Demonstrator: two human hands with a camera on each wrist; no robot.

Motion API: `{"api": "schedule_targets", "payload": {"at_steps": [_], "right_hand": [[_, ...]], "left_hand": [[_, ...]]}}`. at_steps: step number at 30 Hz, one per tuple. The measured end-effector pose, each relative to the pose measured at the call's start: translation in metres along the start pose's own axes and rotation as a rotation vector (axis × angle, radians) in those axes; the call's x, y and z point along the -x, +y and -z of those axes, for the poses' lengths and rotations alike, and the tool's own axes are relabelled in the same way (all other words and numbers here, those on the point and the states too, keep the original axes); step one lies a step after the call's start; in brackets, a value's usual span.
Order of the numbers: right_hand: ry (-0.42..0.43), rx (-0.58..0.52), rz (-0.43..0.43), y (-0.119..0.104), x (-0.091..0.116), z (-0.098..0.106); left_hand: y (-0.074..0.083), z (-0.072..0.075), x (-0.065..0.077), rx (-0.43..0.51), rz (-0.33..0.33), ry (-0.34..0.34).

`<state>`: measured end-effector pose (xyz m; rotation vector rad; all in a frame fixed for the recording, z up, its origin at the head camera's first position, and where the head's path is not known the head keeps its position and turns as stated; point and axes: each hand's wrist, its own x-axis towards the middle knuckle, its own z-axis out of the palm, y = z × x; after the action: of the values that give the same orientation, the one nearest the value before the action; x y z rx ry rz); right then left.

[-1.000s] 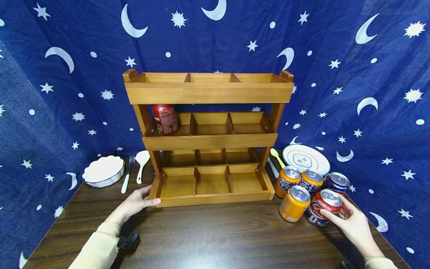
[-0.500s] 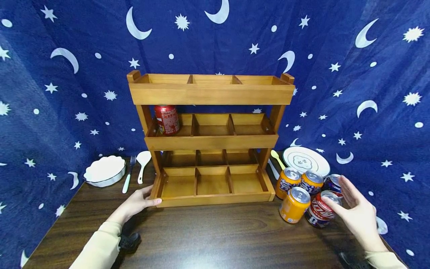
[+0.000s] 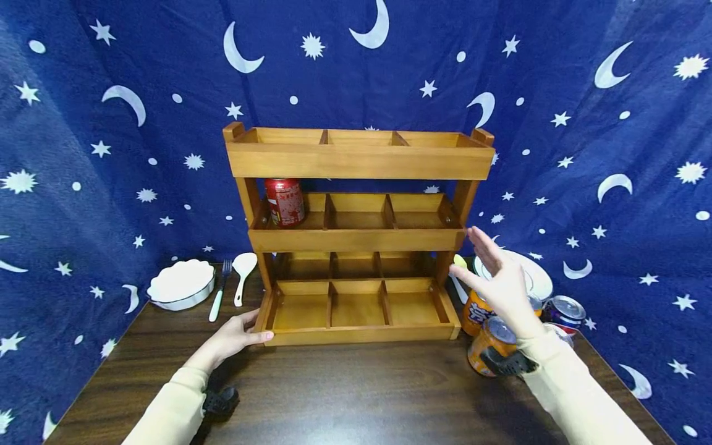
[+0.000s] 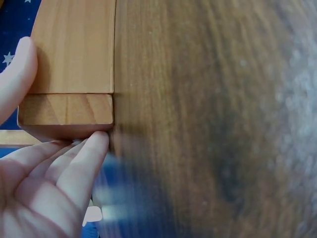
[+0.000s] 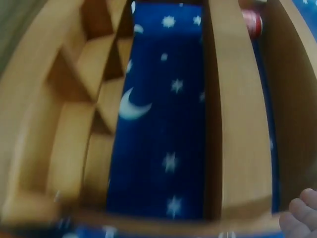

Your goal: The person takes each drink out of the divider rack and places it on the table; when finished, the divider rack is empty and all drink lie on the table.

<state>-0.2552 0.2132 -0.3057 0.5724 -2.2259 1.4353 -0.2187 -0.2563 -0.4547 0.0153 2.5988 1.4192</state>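
A wooden three-tier rack (image 3: 356,241) with divided compartments stands on the table. My left hand (image 3: 236,334) holds its lower left corner, thumb on the front and fingers against the side; the left wrist view shows those fingers (image 4: 81,163) touching the wood. My right hand (image 3: 497,284) is raised beside the rack's right post, its fingers spread and holding nothing. In the right wrist view only a few fingertips (image 5: 302,213) appear. One red can (image 3: 286,203) stands in the middle tier's left compartment. Orange cans (image 3: 489,340) and a dark blue can (image 3: 564,312) stand right, partly hidden by my right arm.
At the left lie a white scalloped dish (image 3: 182,284), a fork (image 3: 220,290) and a white spoon (image 3: 243,272). Behind the cans are a white plate (image 3: 536,275) and a yellow-green utensil (image 3: 460,261). A blue star-patterned cloth (image 3: 356,62) hangs behind the rack.
My right hand has let go of the red can among the drinks cans at the right and moved up and left towards the rack. The left hand stays at the rack's corner.
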Motion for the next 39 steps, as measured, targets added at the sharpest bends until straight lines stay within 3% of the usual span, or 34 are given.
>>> {"api": "schedule_targets", "payload": {"at_steps": [4, 13, 26, 32, 39], "right_hand": [[-0.031, -0.014, 0.0, -0.009, -0.027, -0.039], [-0.091, 0.181, 0.033, -0.033, -0.073, -0.11], [-0.243, 0.121, -0.119, -0.067, -0.122, -0.184], [-0.281, 0.14, -0.063, -0.087, -0.136, -0.224], [-0.197, 0.061, 0.053, -0.098, -0.147, -0.249]], "left_hand": [[0.001, -0.005, 0.0, -0.006, 0.012, 0.014], [0.004, -0.009, -0.003, -0.003, 0.022, 0.017], [0.001, -0.007, -0.003, 0.043, 0.02, 0.015], [-0.003, -0.002, 0.005, 0.029, 0.039, 0.034], [-0.002, -0.004, 0.004, 0.03, 0.028, 0.051]]}}
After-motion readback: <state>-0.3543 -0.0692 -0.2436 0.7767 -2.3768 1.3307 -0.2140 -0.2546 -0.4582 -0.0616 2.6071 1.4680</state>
